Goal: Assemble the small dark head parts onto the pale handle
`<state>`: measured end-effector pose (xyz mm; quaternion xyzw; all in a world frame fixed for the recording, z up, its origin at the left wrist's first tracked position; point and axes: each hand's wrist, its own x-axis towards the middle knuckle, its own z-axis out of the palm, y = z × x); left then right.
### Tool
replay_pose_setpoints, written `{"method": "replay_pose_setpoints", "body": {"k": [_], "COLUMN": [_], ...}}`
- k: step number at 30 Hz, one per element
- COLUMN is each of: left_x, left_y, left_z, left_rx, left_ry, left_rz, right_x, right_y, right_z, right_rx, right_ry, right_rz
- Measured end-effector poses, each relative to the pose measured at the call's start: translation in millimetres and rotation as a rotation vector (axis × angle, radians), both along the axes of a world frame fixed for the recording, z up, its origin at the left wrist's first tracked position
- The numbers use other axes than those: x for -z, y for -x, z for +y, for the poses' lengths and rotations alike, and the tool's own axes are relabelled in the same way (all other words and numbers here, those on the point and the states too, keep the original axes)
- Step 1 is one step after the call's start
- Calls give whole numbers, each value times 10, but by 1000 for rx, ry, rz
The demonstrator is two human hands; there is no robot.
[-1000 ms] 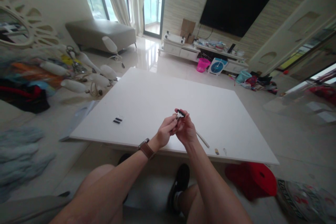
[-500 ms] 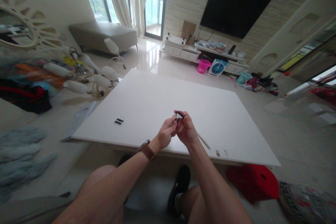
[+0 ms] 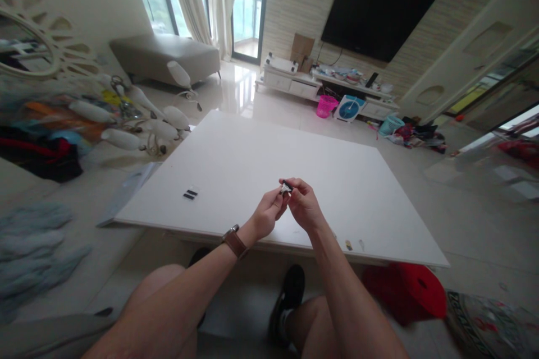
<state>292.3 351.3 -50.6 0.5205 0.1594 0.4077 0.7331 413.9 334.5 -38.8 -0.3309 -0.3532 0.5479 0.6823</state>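
Over the near half of the white tabletop (image 3: 252, 162), my left hand (image 3: 268, 212) pinches a small black-and-silver piece (image 3: 286, 187); its exact kind is too small to tell. Closed on the same piece from the other side is my right hand (image 3: 306, 206), fingertips along its dark upper edge. To the left lies a clear packet with two black strips (image 3: 191, 194). Near the front edge, right of my right forearm, are a small yellowish-dark item (image 3: 348, 245) and a small clear item (image 3: 361, 245).
A red roll (image 3: 408, 294) and a printed bag (image 3: 484, 320) stand on the floor at the right. Beyond the table's left side lies a white multi-arm lamp (image 3: 164, 123). A low TV cabinet (image 3: 303, 87) and a pink basket (image 3: 326, 106) are at the back.
My right hand has turned and shifted slightly right, its fingers now curled over the piece. Its forearm now covers most of the pale stick seen before. The left hand stays nearly still.
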Motion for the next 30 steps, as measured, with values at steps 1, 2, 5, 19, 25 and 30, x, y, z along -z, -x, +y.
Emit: {"method": "replay_pose_setpoints", "body": {"k": [1,2,5,19,25,30], "left_x": [0,-3,-26,-46,-28,-44], "left_y": [-1,-1,-3,-65,-49,-46], "left_z": [2,3,-1,16,25,23], "left_rx": [3,4,2,19,20,49], "left_ry": [10,24,52,77,85,84], "left_rz": [-2,-2,-6,-40,-66,-81], "right_x": [1,3,11,-3,0,0], "right_y": [-16,-28,-37,41,54,41], "right_z": [0,1,0,-4,-11,-10], "right_rx": [2,11,42,76,34,21], "right_ry": [-14,-26,-27,65,48,60], "right_rz": [-30,-54,-67,123,102,76]}}
